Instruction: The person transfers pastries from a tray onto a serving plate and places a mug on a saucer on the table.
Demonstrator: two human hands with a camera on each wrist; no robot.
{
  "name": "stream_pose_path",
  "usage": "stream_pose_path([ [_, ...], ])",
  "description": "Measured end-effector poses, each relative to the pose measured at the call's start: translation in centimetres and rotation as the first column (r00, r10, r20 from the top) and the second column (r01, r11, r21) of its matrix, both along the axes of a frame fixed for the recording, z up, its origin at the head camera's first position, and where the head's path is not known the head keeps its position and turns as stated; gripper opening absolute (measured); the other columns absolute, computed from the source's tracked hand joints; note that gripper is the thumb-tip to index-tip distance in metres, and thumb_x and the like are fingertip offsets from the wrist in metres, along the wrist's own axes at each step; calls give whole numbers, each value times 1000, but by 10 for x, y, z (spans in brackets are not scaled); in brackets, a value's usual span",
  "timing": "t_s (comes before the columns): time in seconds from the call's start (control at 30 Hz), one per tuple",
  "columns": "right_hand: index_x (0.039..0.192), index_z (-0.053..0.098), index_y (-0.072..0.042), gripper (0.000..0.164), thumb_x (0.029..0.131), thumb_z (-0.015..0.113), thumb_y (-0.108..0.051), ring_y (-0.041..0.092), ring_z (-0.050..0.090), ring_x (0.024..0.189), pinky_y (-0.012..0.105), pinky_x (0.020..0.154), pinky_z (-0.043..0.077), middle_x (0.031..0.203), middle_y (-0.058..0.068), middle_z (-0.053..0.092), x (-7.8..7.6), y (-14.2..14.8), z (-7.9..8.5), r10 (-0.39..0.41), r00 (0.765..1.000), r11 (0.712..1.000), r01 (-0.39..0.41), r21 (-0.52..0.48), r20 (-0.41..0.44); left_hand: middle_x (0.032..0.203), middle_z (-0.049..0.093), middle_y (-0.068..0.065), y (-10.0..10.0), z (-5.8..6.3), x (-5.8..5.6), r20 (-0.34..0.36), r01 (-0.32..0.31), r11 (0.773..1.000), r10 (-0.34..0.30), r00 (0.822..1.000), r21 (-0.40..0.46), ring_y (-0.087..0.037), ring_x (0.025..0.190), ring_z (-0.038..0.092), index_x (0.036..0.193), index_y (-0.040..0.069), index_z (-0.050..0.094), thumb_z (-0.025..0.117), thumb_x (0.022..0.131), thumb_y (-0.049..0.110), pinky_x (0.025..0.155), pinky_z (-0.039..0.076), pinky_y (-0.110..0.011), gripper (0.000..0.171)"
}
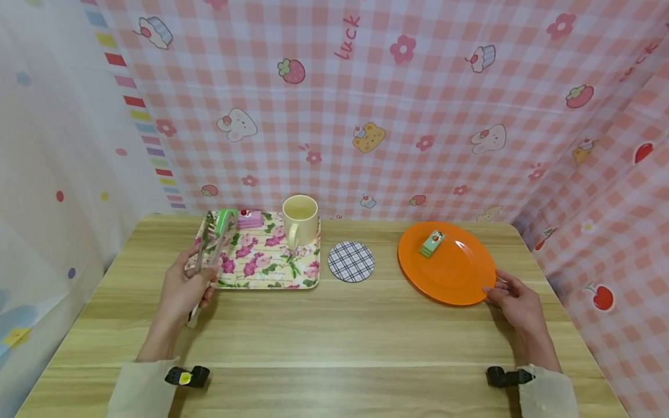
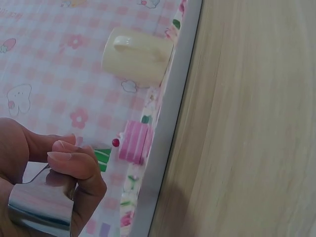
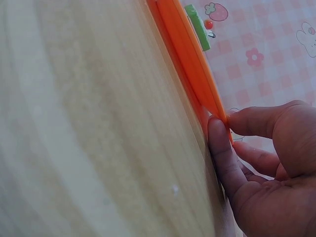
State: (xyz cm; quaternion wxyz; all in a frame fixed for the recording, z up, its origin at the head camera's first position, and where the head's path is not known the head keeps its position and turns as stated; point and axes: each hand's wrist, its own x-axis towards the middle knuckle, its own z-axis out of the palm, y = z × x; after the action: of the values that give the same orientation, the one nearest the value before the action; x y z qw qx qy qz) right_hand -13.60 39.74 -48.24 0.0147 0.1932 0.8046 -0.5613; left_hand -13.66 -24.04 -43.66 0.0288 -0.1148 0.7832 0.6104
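My left hand point(image 1: 187, 284) grips metal tongs point(image 2: 42, 210) over the left end of the floral tray point(image 1: 266, 261). Between the tongs' tips is a bright green toy cake slice point(image 1: 226, 222), mostly hidden behind my fingers in the left wrist view. A pink toy cake slice point(image 1: 252, 219) with a red cherry lies on the tray just right of it. At the right, my right hand point(image 1: 518, 303) pinches the rim of an orange plate point(image 1: 462, 276), thumb on top and fingers beneath. On that plate rests a pale green toy cake slice point(image 1: 431, 244).
A cream mug point(image 1: 304, 217) stands upright on the tray's right side, handle toward me. Between tray and plate lies a round checked coaster point(image 1: 351, 262). Behind the wooden table point(image 1: 340, 337) hangs a pink gingham curtain point(image 1: 334, 116); more cloth closes in both sides.
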Motion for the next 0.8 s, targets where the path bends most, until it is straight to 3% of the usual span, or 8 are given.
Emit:
stream_pose_path([
  [0.47,160,32,-3,71,99,67,-9,-4,66,81,17,77,60,97,-16,59,1,-2,2,-16,1000,1000,16,7,20,77,67,3,13,3,5,-17,41,999,-41,999,3,-8,51,52,166,21,17,58,103,16,43,47,-27,75],
  [0.8,160,31,-4,71,99,67,-9,-4,66,82,17,77,60,99,-15,59,0,-3,3,-18,1000,1000,18,3,21,78,65,2,27,17,12,-42,67,998,-68,997,-15,-9,50,53,165,23,20,63,102,19,43,48,-28,76],
])
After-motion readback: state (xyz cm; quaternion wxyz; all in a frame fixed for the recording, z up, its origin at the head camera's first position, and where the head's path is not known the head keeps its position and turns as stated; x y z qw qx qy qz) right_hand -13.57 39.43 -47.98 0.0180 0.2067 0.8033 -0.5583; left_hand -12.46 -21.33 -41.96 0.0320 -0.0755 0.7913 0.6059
